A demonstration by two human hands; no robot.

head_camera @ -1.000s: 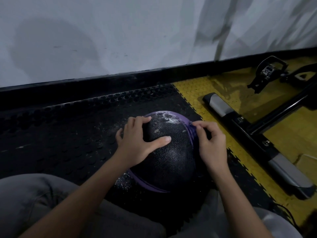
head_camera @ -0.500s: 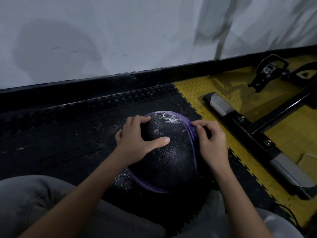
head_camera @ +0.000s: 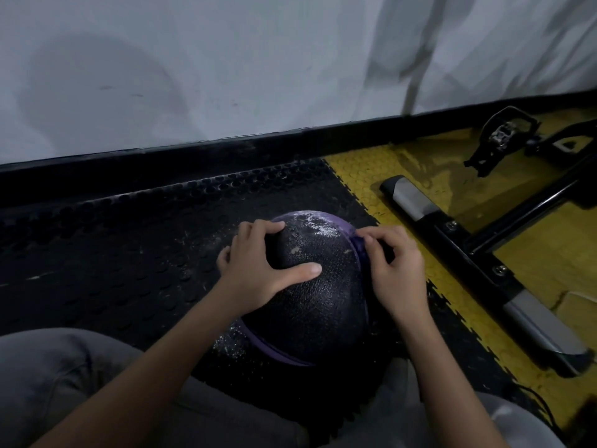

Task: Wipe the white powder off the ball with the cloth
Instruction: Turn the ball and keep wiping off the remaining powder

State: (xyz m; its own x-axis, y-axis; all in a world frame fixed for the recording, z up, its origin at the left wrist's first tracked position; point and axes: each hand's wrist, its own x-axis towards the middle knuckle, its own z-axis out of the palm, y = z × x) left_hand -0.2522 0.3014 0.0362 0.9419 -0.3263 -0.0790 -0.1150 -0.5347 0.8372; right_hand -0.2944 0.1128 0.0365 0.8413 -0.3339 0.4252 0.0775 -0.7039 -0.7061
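1. Down on the floor, a black pebbled rubber ball with purple bands point(head_camera: 316, 305) sits on a black studded rubber mat point(head_camera: 129, 253), just in front of a person's knees in grey trousers point(head_camera: 48, 383).
2. The left hand point(head_camera: 258, 273) grips the ball's upper left side. Its fingers are curled over the far top and its thumb is stretched flat across the near face.
3. The right hand point(head_camera: 397, 273) lies against the ball's right side with bent fingers. The fingertips and thumb are drawn together on a purple fold point(head_camera: 359, 245). I cannot tell whether that fold is cloth or the ball's own band, nor whether the hand really pinches it.
4. The two hands are apart, with the ball's crown bare between them.
5. White powder point(head_camera: 319, 226) is caked on the far top of the ball between the hands. More specks show on its near-left underside and on the mat beside it.
6. To the right, yellow studded floor tiles point(head_camera: 533, 270) lock into the mat along a toothed seam.
7. On those tiles rests a black metal frame with grey end caps point(head_camera: 478, 253), near the ball but not touching it. A black pedal point(head_camera: 504, 134) hangs at the far right.
8. A white wall point(head_camera: 226, 76) rises behind a black skirting strip point(head_camera: 193, 163).
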